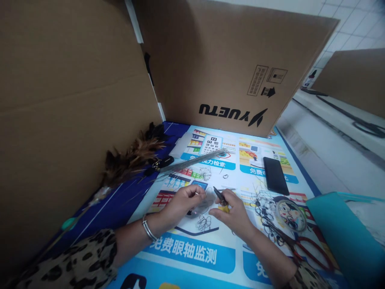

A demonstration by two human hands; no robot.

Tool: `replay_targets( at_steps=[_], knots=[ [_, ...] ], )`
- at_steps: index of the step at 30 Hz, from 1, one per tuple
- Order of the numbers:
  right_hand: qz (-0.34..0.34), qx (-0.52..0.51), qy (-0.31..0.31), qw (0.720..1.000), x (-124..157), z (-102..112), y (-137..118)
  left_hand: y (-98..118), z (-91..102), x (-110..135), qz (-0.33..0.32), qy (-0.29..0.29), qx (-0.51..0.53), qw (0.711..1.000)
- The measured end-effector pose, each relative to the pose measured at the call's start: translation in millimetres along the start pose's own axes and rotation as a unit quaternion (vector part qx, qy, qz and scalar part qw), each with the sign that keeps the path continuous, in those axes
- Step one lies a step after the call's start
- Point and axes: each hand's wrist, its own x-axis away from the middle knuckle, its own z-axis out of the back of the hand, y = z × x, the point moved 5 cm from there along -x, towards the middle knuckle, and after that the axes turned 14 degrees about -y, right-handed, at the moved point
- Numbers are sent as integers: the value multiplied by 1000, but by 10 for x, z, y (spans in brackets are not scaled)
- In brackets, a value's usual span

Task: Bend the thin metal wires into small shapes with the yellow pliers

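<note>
Slim dark-nosed pliers with a yellow handle are gripped in my right hand, their tips pointing up and left. Facing them, my left hand has thumb and fingertips pinched on a thin wire, of which only a little shows. A narrow gap separates the two hands. Below them, loosely coiled wire pieces lie on the printed mat. Beyond my hands rests a bundle of long straight wires, slanting to the right.
To the right lie a black phone, tangled wire and dark rings, a clear ring-shaped roll, red-handled scissors and a teal box. Brown feathers lean at left. Cardboard panels stand behind and left.
</note>
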Motion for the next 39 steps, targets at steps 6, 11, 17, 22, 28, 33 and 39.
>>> replay_targets(
  at_steps=[6,11,17,22,28,33,39],
  knots=[
    [-16,-46,-7,999,0,21,11,-44,-73,8,9,-72,22,997],
    [-34,-53,0,998,17,9,21,-87,-108,6,21,-105,41,993],
    [-34,20,-25,999,16,149,57,-61,-23,-14,17,-74,23,997],
    [-35,74,-103,991,-7,273,141,-14,30,-31,34,-122,-20,992],
    [-4,121,-166,979,-3,259,109,-14,23,-42,55,-172,-59,982],
    [20,154,-187,970,3,211,80,-6,22,-43,47,-178,-63,981],
    [-1,203,-200,959,15,165,91,24,19,-39,24,-182,-61,981]
  ],
)
